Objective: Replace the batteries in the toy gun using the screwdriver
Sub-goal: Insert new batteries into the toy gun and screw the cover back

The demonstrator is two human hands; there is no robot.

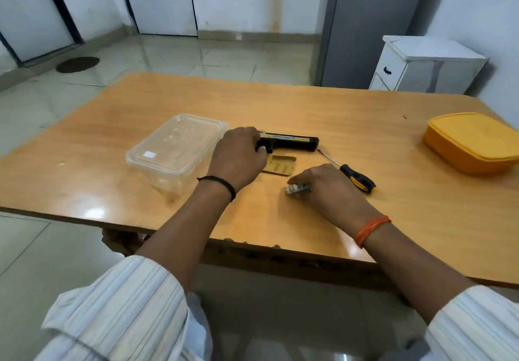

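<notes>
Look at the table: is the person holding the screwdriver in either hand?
No, the screwdriver lies untouched on the table, just beyond the right hand.

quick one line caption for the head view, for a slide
Left hand grips the toy gun while the right hand holds batteries on the table; screwdriver lies alongside.

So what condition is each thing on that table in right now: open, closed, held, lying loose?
Toy gun: lying flat on the table, grip end held by the left hand.
Gold cover piece: off, lying loose beside the gun.
Batteries: on the table, under the right hand's curled fingers.
Screwdriver: lying untouched.
Clear container: lid on.
Yellow box: closed.
</notes>
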